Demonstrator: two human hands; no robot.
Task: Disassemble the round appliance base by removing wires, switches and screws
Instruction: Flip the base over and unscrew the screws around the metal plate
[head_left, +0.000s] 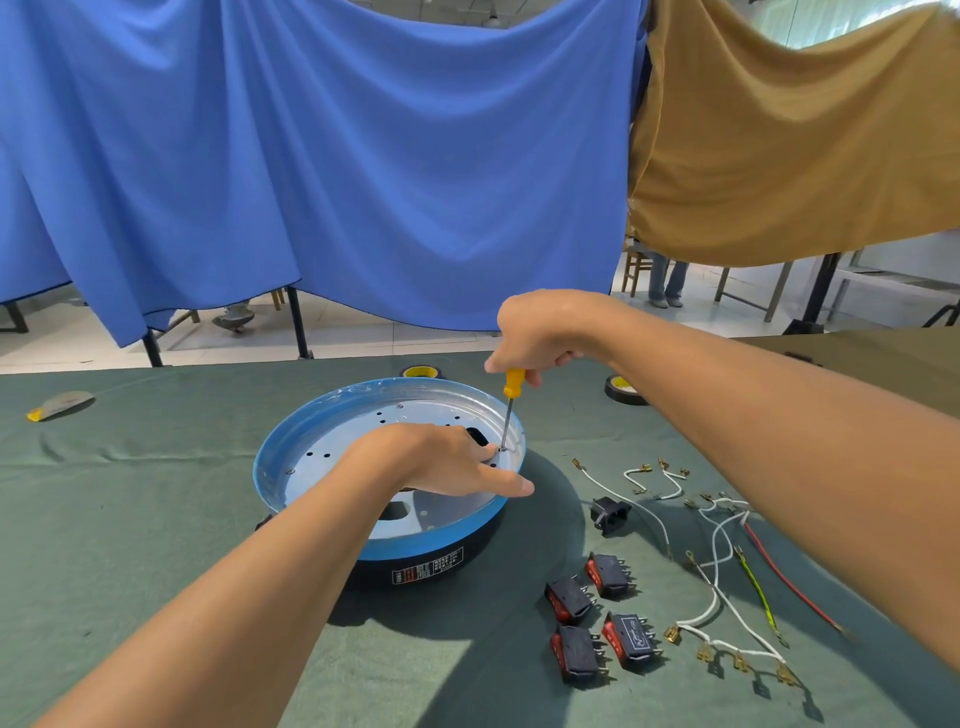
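Note:
The round appliance base (311, 431), blue-rimmed with a silver perforated floor and a black lower shell, sits mid-table. My right hand (540, 332) grips a yellow-handled screwdriver (511, 402) held almost upright, its tip on a screw (502, 448) near the base's right inner edge. My left hand (441, 460) lies inside the base with fingers extended toward that screw, thumb over the rim. Several black and red rocker switches (597, 618) lie to the right of the base. A black power socket (610, 514) and loose white, red and yellow-green wires (727, 571) with brass terminals lie further right.
The table carries a green cloth (130, 519). Two tape rolls (422, 372) (623, 388) lie behind the base. A grey and yellow object (60, 405) rests at the far left. Blue and tan sheets hang behind the table.

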